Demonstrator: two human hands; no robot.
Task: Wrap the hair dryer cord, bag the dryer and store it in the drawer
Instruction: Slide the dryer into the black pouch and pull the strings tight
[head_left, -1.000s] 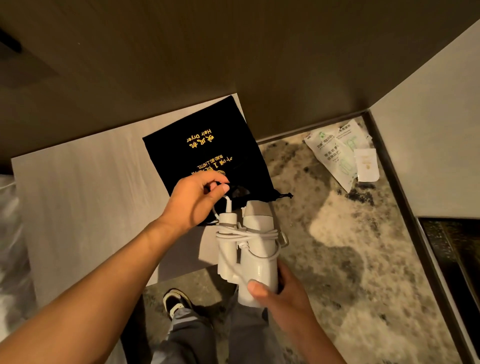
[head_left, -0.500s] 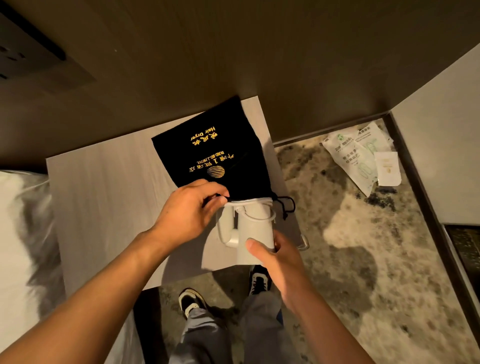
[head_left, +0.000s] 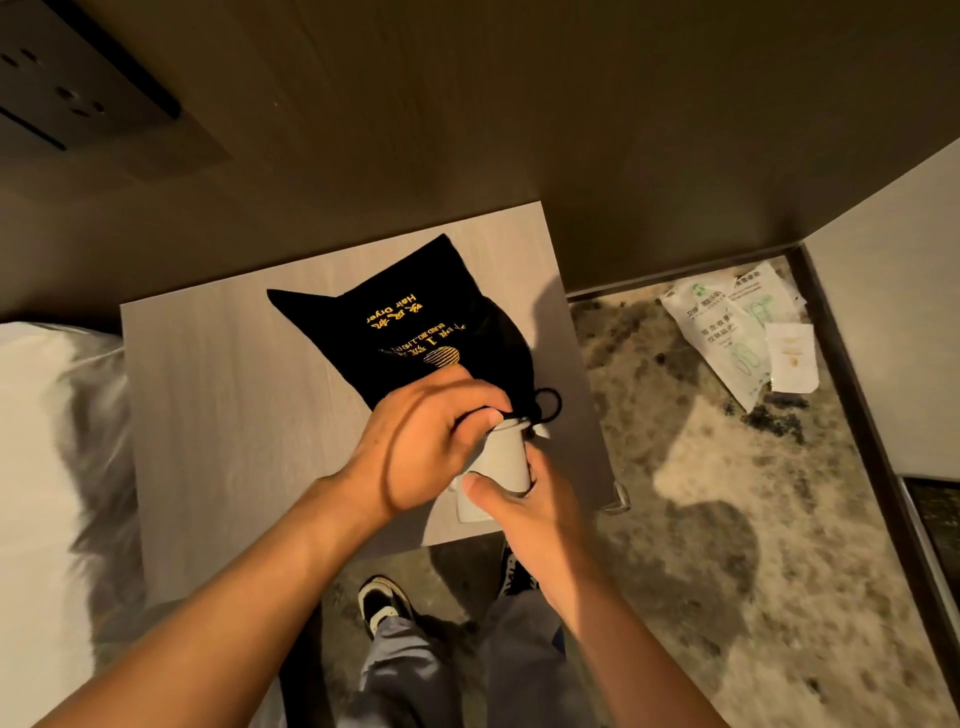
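Dryer (head_left: 505, 453) half inside bag (head_left: 415, 332) on tabletop (head_left: 218, 415). Right hand (head_left: 524, 506), grip closed on dryer's rear; left hand (head_left: 426, 447) pinches bag mouth. Hold mouth wide, push straight in, keep drawstring (head_left: 550, 402) clear.

A single head-worn wide-angle camera looks steeply down from close above, facing a wood-panelled wall (head_left: 519, 104); the nightstand top (head_left: 218, 415) fills the middle, patterned floor (head_left: 727, 519) spreading to the right.

One dryer (head_left: 503, 457), one bag (head_left: 410, 332) (two packets (head_left: 727, 332))
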